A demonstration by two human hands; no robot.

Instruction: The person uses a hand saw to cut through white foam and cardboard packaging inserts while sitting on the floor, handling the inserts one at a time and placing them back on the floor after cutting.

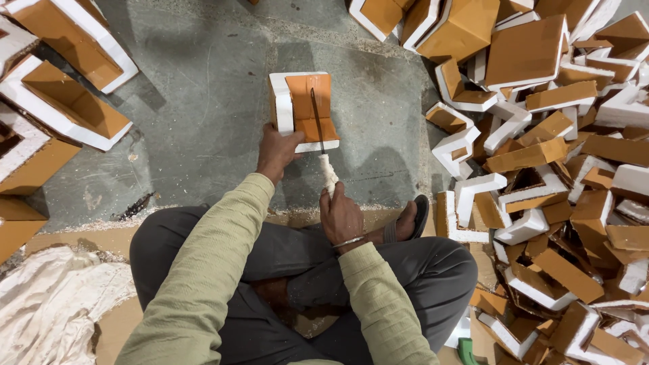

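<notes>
A person sits cross-legged on a grey stone floor [203, 101], and everything here is placed from the foam corner piece [302, 108] standing on that floor ahead of the knees. The piece is white foam faced with orange-brown card, bent into an L shape. The left hand [277, 152] is at its near left edge, fingers curled around the white wall and pinching it steady. The right hand [340, 215] sits nearer the body than the piece, fingers pressed together around the cloth-wrapped handle of a knife [319, 135], whose thin dark blade lies along the orange face of the piece, pointing away from the person. A metal bangle [349, 241] circles the right wrist. To the right of the piece, a large heap of similar foam corners [554, 155] is piled up. To its left lie a few bigger foam pieces [61, 101]. A sandalled foot [411, 220] rests between the piece and the heap
</notes>
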